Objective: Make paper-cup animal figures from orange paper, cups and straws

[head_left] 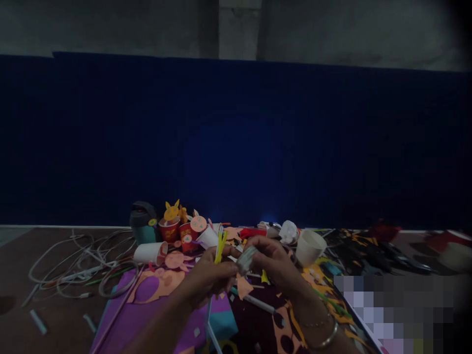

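Observation:
My left hand (210, 272) is closed around a thin bright yellow strip-like piece (221, 247) that stands up from its fingers. I cannot make out whether it is paper or something else. Pinched in my right hand (273, 263) is a small, pale grey-white, flat-looking piece (246, 259), and its exact kind is unclear. The fingertips of my left hand are close to this pale piece, perhaps touching it. Just below the hands is an orange paper scrap (244, 287). A white stick-like tube (258, 302) slants across the dark sheet under my right hand.
Red paper cups (169, 230) with paper animal faces stand at the back left, beside a dark teal container (143, 223). A white cup (310, 247) is on the right. Purple sheets (121, 319), cut orange paper (285, 327) and a white cable (73, 265) cover the table.

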A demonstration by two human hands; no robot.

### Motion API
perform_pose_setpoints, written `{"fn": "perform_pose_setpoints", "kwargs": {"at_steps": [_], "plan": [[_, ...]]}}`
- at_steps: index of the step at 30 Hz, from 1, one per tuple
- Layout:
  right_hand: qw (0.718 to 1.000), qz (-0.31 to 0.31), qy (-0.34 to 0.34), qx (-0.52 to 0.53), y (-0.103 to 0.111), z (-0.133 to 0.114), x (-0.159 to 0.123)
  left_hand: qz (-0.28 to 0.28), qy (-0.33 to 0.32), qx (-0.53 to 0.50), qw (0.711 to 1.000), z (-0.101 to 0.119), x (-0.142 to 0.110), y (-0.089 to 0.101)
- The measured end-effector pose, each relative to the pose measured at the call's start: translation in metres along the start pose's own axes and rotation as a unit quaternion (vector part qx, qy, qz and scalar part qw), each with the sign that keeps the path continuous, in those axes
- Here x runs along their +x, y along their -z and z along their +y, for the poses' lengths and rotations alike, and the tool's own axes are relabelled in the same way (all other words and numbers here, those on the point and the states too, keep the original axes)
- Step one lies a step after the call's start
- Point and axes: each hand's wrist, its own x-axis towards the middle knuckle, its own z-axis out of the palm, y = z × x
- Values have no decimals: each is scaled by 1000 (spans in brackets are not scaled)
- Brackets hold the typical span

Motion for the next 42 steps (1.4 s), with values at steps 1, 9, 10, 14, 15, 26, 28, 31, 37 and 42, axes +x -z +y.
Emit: {"fn": "perform_pose_setpoints", "kwargs": {"at_steps": [1,9,10,14,15,26,28,31,37,42], "plan": [[1000,-4,2,3,0,0,0,-5,2,-4,1000,0,1,1],[1000,-9,8,26,0,1,-1,-32,-6,-22,999,-2,2,5],[999,-8,5,31,-1,1,0,-29,-8,-25,999,-3,1,4],[999,-7,8,40,-1,3,0,-8,-7,-23,1000,-3,0,1],[999,-8,10,41,-1,3,0,-3,-7,-25,1000,-3,0,1],[1000,-17,14,16,-2,-4,-1,20,13,-11,1000,0,1,-5],[1000,-15,13,8,-3,-6,-2,22,16,-5,1000,0,1,-5],[1000,-13,12,-9,-2,-7,-2,25,19,-1,1000,-1,3,-4],[999,-8,-2,-36,-2,-5,-1,31,35,2,999,-3,4,1],[1000,-13,0,14,-4,-4,1,9,3,-6,1000,-4,5,5]]}}
